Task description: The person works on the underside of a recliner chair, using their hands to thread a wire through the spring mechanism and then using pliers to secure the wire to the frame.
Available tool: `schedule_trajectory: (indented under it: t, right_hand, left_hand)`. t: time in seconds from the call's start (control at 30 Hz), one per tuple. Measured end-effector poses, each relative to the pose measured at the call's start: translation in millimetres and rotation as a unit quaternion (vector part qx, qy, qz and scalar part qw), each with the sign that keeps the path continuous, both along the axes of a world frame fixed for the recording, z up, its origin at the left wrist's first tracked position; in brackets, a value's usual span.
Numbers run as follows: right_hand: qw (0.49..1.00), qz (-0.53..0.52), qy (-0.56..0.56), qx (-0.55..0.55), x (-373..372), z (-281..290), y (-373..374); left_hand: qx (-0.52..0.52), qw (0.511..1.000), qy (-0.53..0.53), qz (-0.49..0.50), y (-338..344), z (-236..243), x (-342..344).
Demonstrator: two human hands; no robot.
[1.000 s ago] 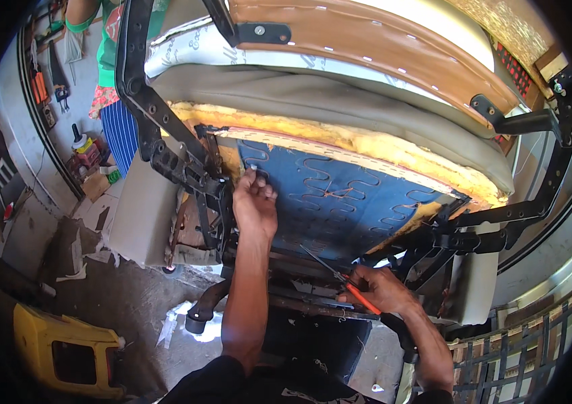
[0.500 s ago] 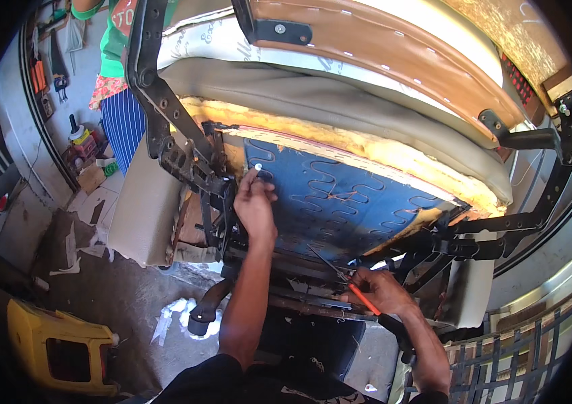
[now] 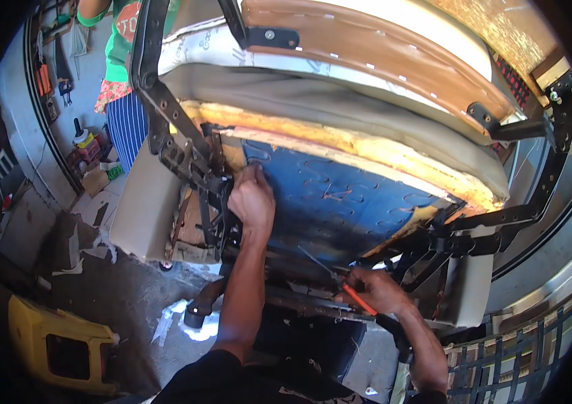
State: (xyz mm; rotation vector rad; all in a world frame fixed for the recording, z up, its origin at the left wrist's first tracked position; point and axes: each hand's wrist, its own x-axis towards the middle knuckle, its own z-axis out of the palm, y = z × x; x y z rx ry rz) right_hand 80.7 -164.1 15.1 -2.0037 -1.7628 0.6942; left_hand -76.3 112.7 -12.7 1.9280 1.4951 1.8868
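An upturned chair seat fills the middle, with a blue panel crossed by wavy springs. At the panel's upper left corner, beside the black metal frame, is my left hand. Its fingers are curled and closed against the corner; what they pinch, if anything, is hidden. Below the panel's lower edge, my right hand grips a thin-tipped tool with an orange handle. Its long metal end points up and left towards the panel. Yellow foam and grey upholstery border the panel's far side.
Black metal arms flank the seat, with grey padded side pieces below. Brown stapled covering lies beyond. A yellow frame stands lower left, a strap-webbed frame lower right. A person in striped cloth stands far left.
My left fingers have curled in against the panel corner, and the small pale bit at their tips no longer shows. My right hand still holds the tool, nearly unmoved. The view has shifted slightly.
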Motion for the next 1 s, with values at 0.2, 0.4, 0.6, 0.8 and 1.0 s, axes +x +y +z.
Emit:
schedule_trajectory:
  t: [0.2,0.4,0.6,0.8,1.0]
  right_hand:
    - [1.000,-0.009,0.003,0.005,-7.6,16.3,1.1]
    - [1.000,-0.004,0.005,0.028,-3.1,4.4,-5.8]
    - [0.999,-0.021,0.027,0.014,0.5,0.4,-4.1]
    - [0.999,-0.020,0.032,-0.005,-3.0,2.3,-0.6]
    - [1.000,0.010,-0.011,0.023,-0.2,3.0,-0.2]
  left_hand:
    - [-0.096,0.993,-0.040,-0.054,2.9,-6.8,-5.7]
    - [-0.215,0.967,0.009,-0.136,-35.2,-23.6,-19.6]
    - [-0.225,0.962,-0.012,-0.156,-66.4,-39.4,-16.1]
    - [-0.159,0.903,-0.337,-0.212,-22.1,-18.1,-5.1]
    - [-0.221,0.789,-0.485,-0.306,-14.6,-10.5,2.3]
